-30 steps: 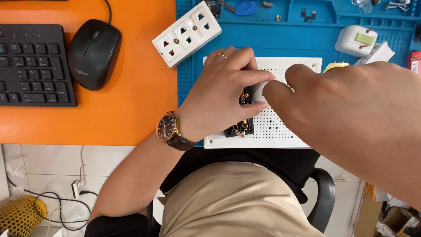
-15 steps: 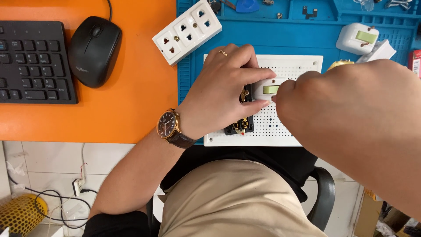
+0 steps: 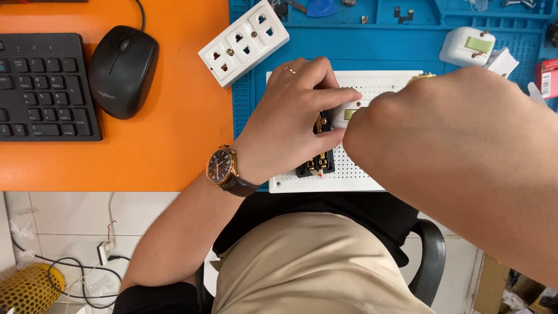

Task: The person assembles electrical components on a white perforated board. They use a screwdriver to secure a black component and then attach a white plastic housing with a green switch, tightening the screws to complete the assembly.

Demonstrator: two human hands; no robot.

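My left hand (image 3: 290, 122), with a ring and a brown wristwatch, grips a black part with brass contacts (image 3: 317, 166) that stands on a white perforated board (image 3: 349, 177). Its index finger reaches across to a small white piece with a green window (image 3: 350, 113). My right hand (image 3: 418, 128) comes in from the right, large and close to the camera, and pinches that white piece against the top of the black part. My right fingertips are mostly hidden behind the hand itself.
The board lies on a blue work mat (image 3: 360, 46) on an orange desk (image 3: 145, 151). A white socket strip (image 3: 244, 42) sits at the mat's left edge. A black mouse (image 3: 122, 70) and keyboard (image 3: 43, 87) are further left. A white adapter (image 3: 468, 46) and a red box (image 3: 546, 75) are at the right.
My right hand has shifted left toward the black part, and the white piece with the green window now shows between the fingers. My left hand has kept its grip.
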